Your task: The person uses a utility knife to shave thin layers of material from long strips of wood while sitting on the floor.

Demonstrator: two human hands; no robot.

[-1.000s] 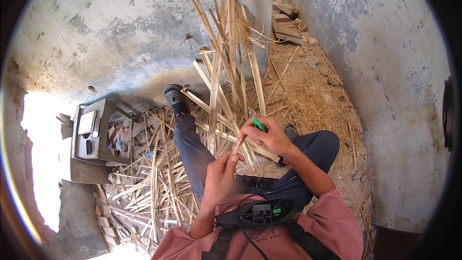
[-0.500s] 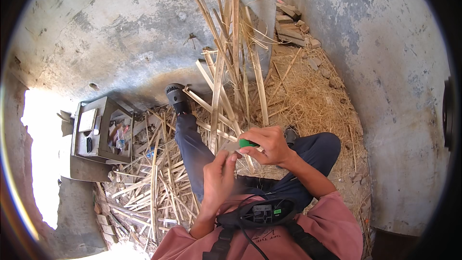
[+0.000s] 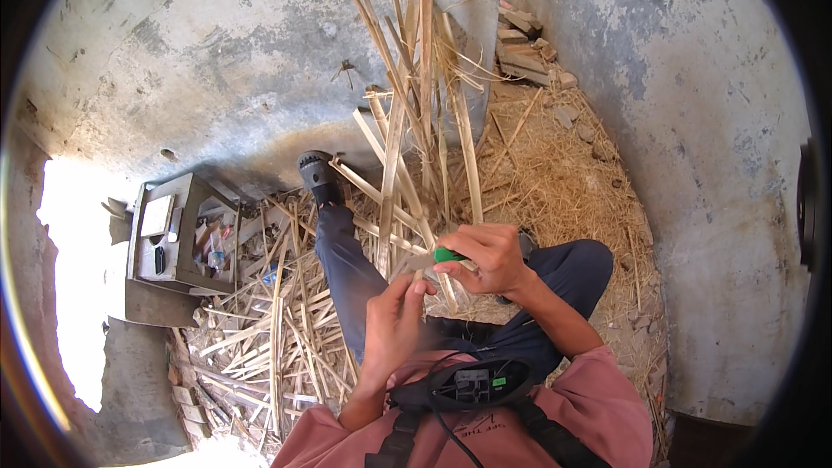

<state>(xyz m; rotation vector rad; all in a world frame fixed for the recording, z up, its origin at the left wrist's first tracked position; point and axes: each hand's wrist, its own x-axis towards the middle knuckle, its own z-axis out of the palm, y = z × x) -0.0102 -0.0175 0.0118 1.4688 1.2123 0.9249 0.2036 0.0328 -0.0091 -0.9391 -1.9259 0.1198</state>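
My right hand [image 3: 490,260] is closed round the green handle of a knife [image 3: 447,255]; its greyish blade points toward my left hand and is hard to make out. My left hand [image 3: 392,316] pinches a small pale piece of split wood or bamboo [image 3: 419,275] between thumb and forefinger, close to the blade. The lower part of that hand is slightly blurred. Both hands are above my lap, almost meeting. Just beyond them, long split bamboo strips [image 3: 390,182] lean in a bundle against the wall.
Loose strips [image 3: 277,338] cover the floor on the left. Fine straw-like shavings [image 3: 555,191] lie on the right. A metal cabinet [image 3: 178,243] with a phone-like black object [image 3: 159,260] on it stands at left. Bricks and wood pieces [image 3: 524,56] fill the far corner. My outstretched leg [image 3: 342,238] borders the strips.
My right hand and the knife have shifted very slightly to the right. My left hand keeps its pinch, with only a small movement.
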